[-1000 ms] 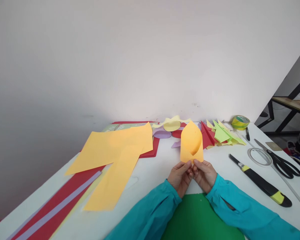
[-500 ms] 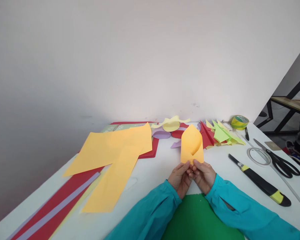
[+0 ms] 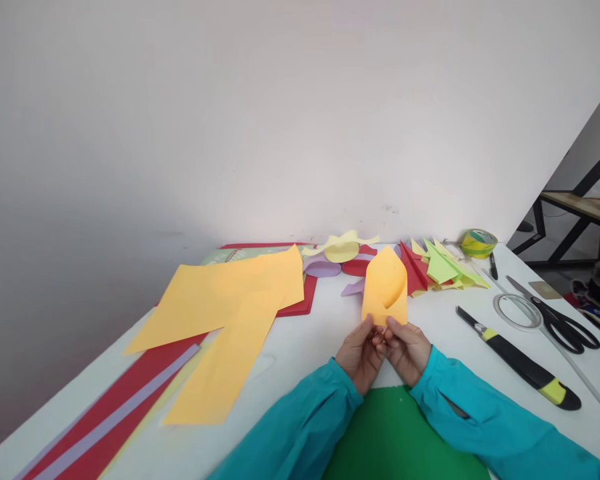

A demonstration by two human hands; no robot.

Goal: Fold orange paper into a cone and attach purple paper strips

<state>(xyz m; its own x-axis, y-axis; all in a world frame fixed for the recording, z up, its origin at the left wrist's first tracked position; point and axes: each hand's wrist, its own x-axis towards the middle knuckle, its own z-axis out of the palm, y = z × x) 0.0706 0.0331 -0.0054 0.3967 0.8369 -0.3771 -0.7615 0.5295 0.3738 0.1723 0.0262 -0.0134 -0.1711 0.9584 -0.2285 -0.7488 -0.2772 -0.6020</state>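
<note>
Both my hands pinch the lower edge of a small orange paper envelope (image 3: pixel 386 283), held upright over the table with its pointed flap up. My left hand (image 3: pixel 361 353) grips the bottom left corner with the thumb in front. At the bottom middle, the thumb of my right hand (image 3: pixel 406 350) presses on the paper. Fingers of both hands meet behind and below it, partly hidden. Beneath my wrists lies a green mat (image 3: pixel 397 440). Behind the envelope are a red folded paper plane (image 3: pixel 414 267) and a purple paper piece (image 3: pixel 353 288).
Orange paper sheets (image 3: pixel 230 300) and red paper with a purple strip (image 3: pixel 125 407) lie left. To the right are a utility knife (image 3: pixel 523 360), black scissors (image 3: pixel 560 320), a white tape roll (image 3: pixel 500 310) and yellow-green tape (image 3: pixel 479 243). Paper crafts (image 3: pixel 343 250) line the wall.
The envelope has tilted and shifted slightly right. My left thumb has slid a little left and up along its lower edge. My right hand stays nearly in place.
</note>
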